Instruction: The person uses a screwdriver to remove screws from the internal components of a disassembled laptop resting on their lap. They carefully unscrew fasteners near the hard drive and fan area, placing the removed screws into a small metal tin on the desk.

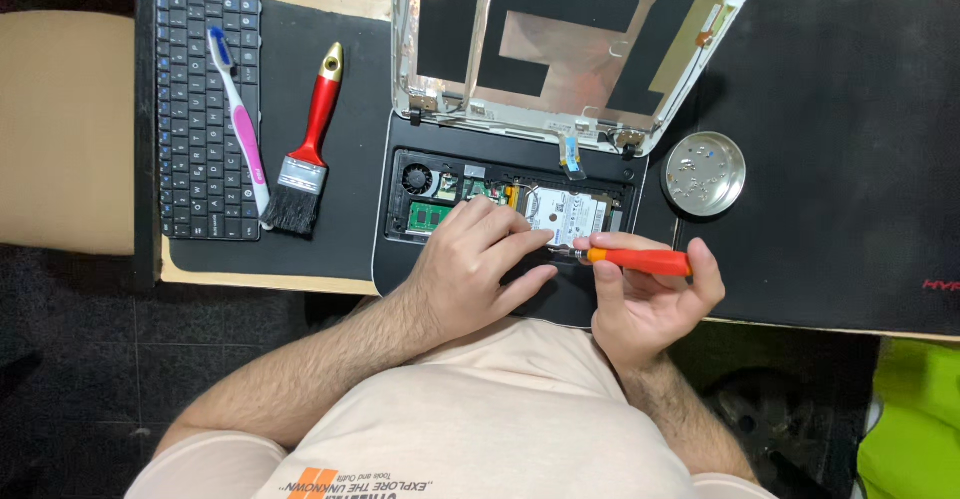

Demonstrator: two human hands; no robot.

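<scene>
The right hand [650,304] pinches an orange screwdriver [640,261], its tip at the front edge of the opened laptop [400,249]. The left hand [475,264] presses flat, fingers together, on the hard drive [572,211]. A slip could gouge the drive or circuit board. Farther right, a round metal dish [705,173] holds what look like small screws.

The right hand [650,299] holds an orange screwdriver [638,260] over the opened laptop [420,159].

Off to the far left a loose keyboard [208,107] is lying with a pink toothbrush [240,119] across it, a red-handled brush [308,149] sitting alongside. A round metal dish [705,173] is waiting just up-right.
</scene>
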